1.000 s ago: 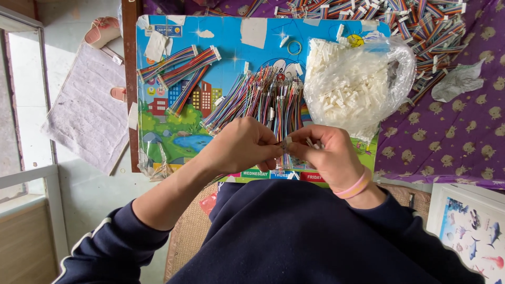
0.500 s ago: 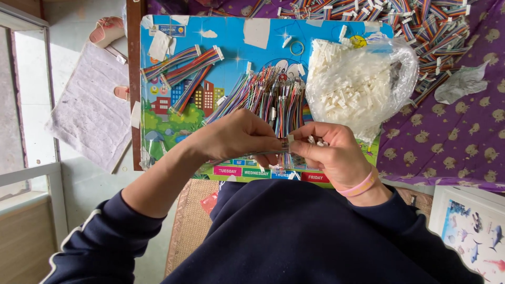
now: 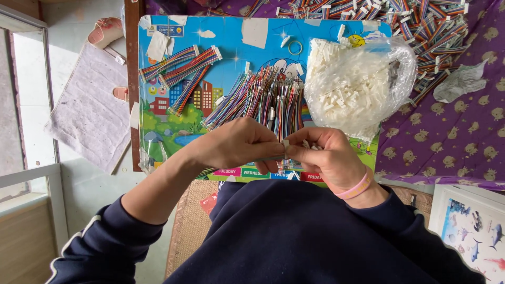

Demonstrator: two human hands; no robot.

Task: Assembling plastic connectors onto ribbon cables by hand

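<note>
My left hand (image 3: 239, 144) pinches the end of a thin multicoloured wire strip, its fingertips meeting those of my right hand (image 3: 323, 158). My right hand holds a small white plastic connector (image 3: 286, 143) at that meeting point and cups a few more white connectors (image 3: 310, 145) in its palm. A pink band circles my right wrist. Just beyond my hands lies a fanned pile of multicoloured wires (image 3: 263, 100) on a colourful picture board (image 3: 173, 121).
A clear plastic bag of white connectors (image 3: 357, 87) sits right of the wire pile. Finished wire bundles (image 3: 181, 68) lie at the board's left; several more heap (image 3: 400, 21) on the purple spotted cloth (image 3: 452, 147). A grey mat (image 3: 87, 108) and slippers lie on the floor left.
My hands have stayed pressed together over the board's near edge, shifting slightly; the fingers work the wire end and connector. Nothing else has moved.
</note>
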